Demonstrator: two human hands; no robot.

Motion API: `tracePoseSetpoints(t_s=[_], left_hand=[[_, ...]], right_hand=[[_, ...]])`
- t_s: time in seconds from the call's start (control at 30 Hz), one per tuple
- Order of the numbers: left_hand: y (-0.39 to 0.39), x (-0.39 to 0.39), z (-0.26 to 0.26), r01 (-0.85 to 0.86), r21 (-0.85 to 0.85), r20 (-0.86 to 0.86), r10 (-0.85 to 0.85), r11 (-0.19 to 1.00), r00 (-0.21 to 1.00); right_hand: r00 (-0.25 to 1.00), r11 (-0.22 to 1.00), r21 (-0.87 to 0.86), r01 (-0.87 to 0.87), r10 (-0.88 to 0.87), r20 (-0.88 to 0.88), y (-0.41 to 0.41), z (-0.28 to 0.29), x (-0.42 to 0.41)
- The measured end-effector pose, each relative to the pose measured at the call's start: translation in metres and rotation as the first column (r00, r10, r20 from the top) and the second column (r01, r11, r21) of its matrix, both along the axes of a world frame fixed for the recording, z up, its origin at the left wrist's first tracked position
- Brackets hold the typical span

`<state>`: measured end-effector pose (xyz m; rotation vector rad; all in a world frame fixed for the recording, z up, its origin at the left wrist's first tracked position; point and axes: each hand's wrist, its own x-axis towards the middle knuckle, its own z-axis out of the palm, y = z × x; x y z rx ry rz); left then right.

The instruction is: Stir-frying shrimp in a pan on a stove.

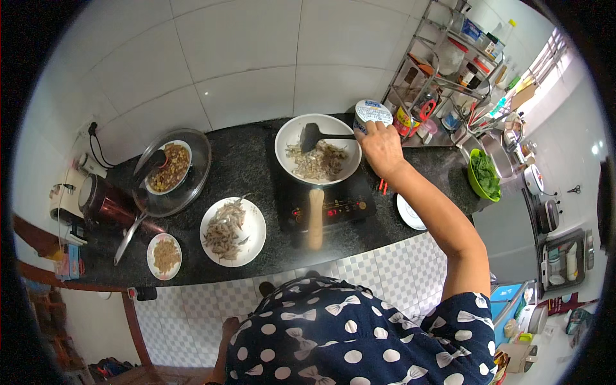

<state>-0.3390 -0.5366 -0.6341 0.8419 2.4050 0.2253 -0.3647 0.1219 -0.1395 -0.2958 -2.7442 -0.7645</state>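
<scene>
My right hand (pixel 381 148) is closed on the handle of a black spatula (pixel 312 136), whose blade rests among small shrimp or fish (pixel 317 161) in a white frying pan (pixel 283 166). The pan sits on a black induction cooktop (pixel 346 210), its wooden handle (pixel 315 219) pointing towards me. Left of it, a white plate (pixel 255 240) holds a pile of similar pieces (pixel 225 231). My left hand (pixel 231 326) hangs low beside my body, away from the counter; its fingers are too small to make out.
A glass lid (pixel 199 180) with a bowl of brown food (pixel 168 168) and a small dish of minced food (pixel 166 256) are at the left. Behind my right hand stands a lidded tub (pixel 373 111) beside a metal rack (pixel 435 79). A green bowl of leafy greens (pixel 483 174) is at the right.
</scene>
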Motion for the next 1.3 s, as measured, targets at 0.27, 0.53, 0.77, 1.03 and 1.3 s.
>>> tracePoseSetpoints(t_s=[0.27, 0.53, 0.77, 1.03, 1.3], left_hand=[[-0.001, 0.002, 0.002, 0.027, 0.147, -0.084, -0.014, 0.989, 0.996], [0.023, -0.008, 0.024, -0.439, 0.246, 0.416, 0.316, 0.864, 0.853], [0.006, -0.003, -0.005, 0.111, 0.461, -0.313, 0.044, 0.88, 0.949], [0.004, 0.0, -0.009, 0.128, 0.411, -0.271, -0.013, 0.903, 0.963], [0.009, -0.008, -0.013, 0.135, 0.366, -0.222, -0.055, 0.921, 0.974]], right_hand=[[0.969, 0.957, -0.171, 0.233, -0.213, 0.123, 0.014, 0.023, 0.024], [0.955, 0.797, -0.53, 0.289, -0.202, 0.216, 0.014, -0.013, 0.021], [0.923, 0.777, -0.502, 0.378, -0.277, 0.266, 0.019, -0.008, 0.021], [0.945, 0.79, -0.519, 0.326, -0.272, 0.18, 0.008, -0.025, 0.027], [0.935, 0.801, -0.482, 0.356, -0.295, 0.199, 0.009, -0.019, 0.037]])
